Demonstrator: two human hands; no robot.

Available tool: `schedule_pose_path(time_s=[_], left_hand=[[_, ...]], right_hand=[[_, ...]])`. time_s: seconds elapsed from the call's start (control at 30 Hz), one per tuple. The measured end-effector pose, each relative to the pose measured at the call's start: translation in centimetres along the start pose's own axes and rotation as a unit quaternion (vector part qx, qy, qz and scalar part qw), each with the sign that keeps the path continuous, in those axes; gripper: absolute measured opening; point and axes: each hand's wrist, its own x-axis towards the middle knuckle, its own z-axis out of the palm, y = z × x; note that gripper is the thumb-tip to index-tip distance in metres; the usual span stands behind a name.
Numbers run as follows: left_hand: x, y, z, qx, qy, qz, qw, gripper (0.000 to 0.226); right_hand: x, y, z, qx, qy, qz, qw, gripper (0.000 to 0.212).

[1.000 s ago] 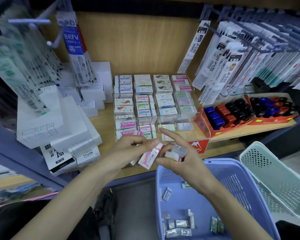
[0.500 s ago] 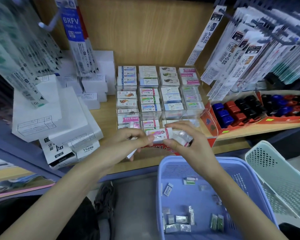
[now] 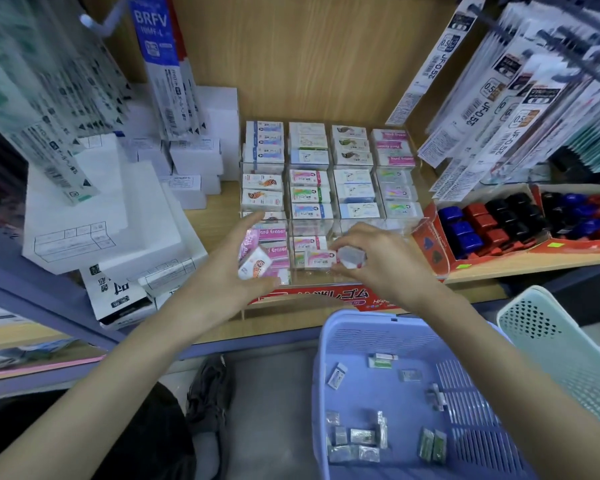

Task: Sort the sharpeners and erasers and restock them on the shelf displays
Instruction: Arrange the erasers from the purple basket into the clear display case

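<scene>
The right hand [image 3: 378, 265], pinching a pink eraser [image 3: 321, 259] at the front row of the display case [image 3: 326, 295], should seat it flat, label up, among matching ones, while the left hand [image 3: 222, 271] clasps two spare erasers [image 3: 255, 266].

hanging packs [image 3: 49, 98]: blurred | blue basket [image 3: 378, 315]: cut off below | basket items [image 3: 361, 436]: too small

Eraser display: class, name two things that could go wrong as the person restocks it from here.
1. The right hand pinches a pink eraser and a clear packet together over the display; one may slip into the wrong compartment.
2. The left hand holds several erasers with fingers spread, so one could drop onto the shelf.
</scene>
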Motion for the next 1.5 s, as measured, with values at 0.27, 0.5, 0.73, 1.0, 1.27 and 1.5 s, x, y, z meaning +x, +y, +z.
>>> schedule_pose_path(time_s=[0.27,0.5,0.73,1.0,1.27,1.5], left_hand=[[-0.1,-0.5,-0.3,-0.059,0.01,-0.019,0.998,0.049],[-0.3,0.2,-0.1,-0.076,-0.021,-0.043,0.996,0.018],[-0.3,0.5,0.3,-0.125,-0.055,-0.073,0.988,0.018],[-0.4,0.6,0.5,-0.079,-0.196,-0.082,0.974,0.048],[-0.4,1.0,-0.5,-0.059,-0.069,-0.058,0.994,0.02],[0.9,0.0,-2.7,-0.078,0.101,-0.086,0.988,0.014]], right_hand=[[3.2,-1.1,1.9,-0.161,-0.107,-0.026,0.981,0.024],[3.1,-1.8,1.0,-0.085,-0.117,0.035,0.989,0.042],[-1.3,-4.8,-0.8,0.437,0.025,0.059,0.897,0.019],[-2.0,-4.6,-1.1,0.358,-0.067,-0.082,0.928,0.034],[-0.7,-4.2,-0.6,0.344,0.048,-0.004,0.938,0.027],[6.0,-4.9,1.7,0.148,0.11,0.076,0.98,0.027]])
